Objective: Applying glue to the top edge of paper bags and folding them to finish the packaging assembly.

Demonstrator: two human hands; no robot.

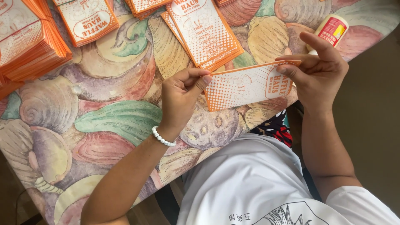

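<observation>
I hold an orange-and-white printed paper bag [246, 85] flat between both hands, just above the table's near edge. My left hand [181, 96], with a white bead bracelet at the wrist, pinches the bag's left end between thumb and fingers. My right hand [318, 73] pinches the right end, its fingers folded over the top corner. The bag is tilted, with its right end higher.
The table [112, 121] has a cloth printed with large vegetables. Stacks of the same orange bags lie at the far left [29, 39], the top middle-left [89, 18] and the top centre [204, 31]. A white glue bottle with a red label [331, 30] lies behind my right hand.
</observation>
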